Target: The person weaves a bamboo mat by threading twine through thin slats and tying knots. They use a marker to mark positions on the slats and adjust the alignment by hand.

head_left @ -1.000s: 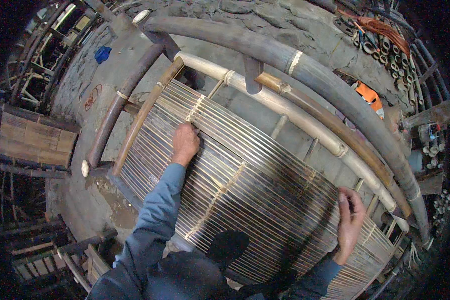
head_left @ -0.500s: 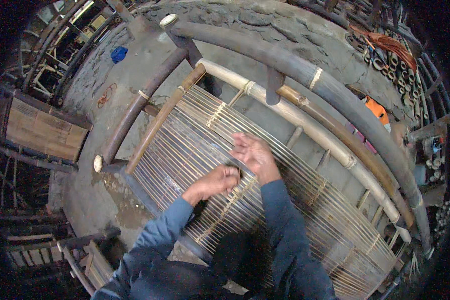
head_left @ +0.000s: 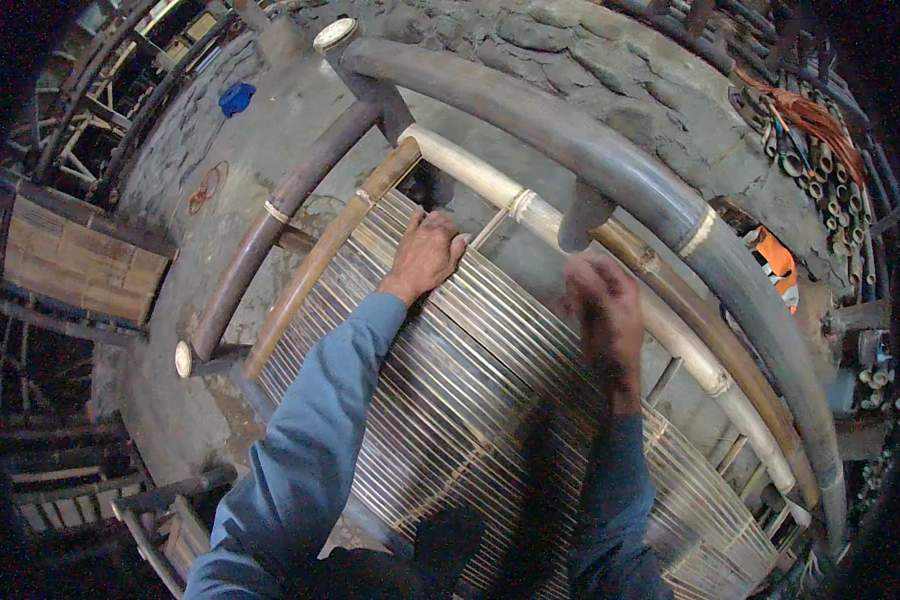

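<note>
A bamboo bench has a seat of thin, parallel split-bamboo slats [head_left: 440, 400], tied across with pale lashings [head_left: 450, 470]. My left hand [head_left: 425, 255] lies at the far left part of the slats, its fingers curled down and closed at the seat's far edge. Whatever is under those fingertips is hidden. My right hand [head_left: 607, 305] is raised beside the pale bamboo rail [head_left: 470, 172]; motion smears its fingers, so their grip is unclear. A short dark bamboo upright [head_left: 583, 215] stands just beyond it, below the thick dark top rail [head_left: 530, 108].
At the left, a dark bamboo armrest [head_left: 255, 235] and a brown end pole [head_left: 320, 260] border the seat. A flat bamboo panel [head_left: 85, 258] stands farther left. Beyond the bench lie a blue cloth [head_left: 236, 99], an orange item [head_left: 773, 265] and stacked bamboo tubes [head_left: 830, 185].
My left hand has moved away from me, from mid-seat to the far edge of the slats. The right hand has swung rightward toward the pale rail. The view has shifted slightly.
</note>
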{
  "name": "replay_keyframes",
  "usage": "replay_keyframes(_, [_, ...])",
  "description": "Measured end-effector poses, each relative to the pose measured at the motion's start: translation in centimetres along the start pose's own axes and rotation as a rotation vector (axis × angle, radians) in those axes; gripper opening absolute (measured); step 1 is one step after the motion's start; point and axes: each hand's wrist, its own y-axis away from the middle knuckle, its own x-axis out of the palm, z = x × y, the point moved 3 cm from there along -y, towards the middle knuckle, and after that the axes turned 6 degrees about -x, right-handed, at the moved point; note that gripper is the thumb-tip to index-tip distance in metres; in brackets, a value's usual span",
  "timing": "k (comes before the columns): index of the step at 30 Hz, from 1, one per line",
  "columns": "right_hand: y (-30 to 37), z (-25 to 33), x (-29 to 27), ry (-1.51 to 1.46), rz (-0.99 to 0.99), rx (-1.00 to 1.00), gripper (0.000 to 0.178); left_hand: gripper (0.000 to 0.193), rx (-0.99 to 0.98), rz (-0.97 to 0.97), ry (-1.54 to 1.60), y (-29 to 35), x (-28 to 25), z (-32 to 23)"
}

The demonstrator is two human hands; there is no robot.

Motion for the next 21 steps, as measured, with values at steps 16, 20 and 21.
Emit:
replay_keyframes(16, [-14.8,-19.6,2.3,0.924,0.114,-0.077,0.020,0.031,-0.157,0.717,0.011,-8.2,3.5,1.6])
replay_keyframes(20, [-12.4,-15.5,5.5,0.601,0.163,0.057,0.021,0.021,-0.237,0.552,0.371,-5.7,3.9,6.0])
replay_keyframes(21, [-11.5,-14.1,6.9,0.427,0.161,0.079,0.021,0.019,-0.284,0.475,0.608,-5.0,3.7,7.9])
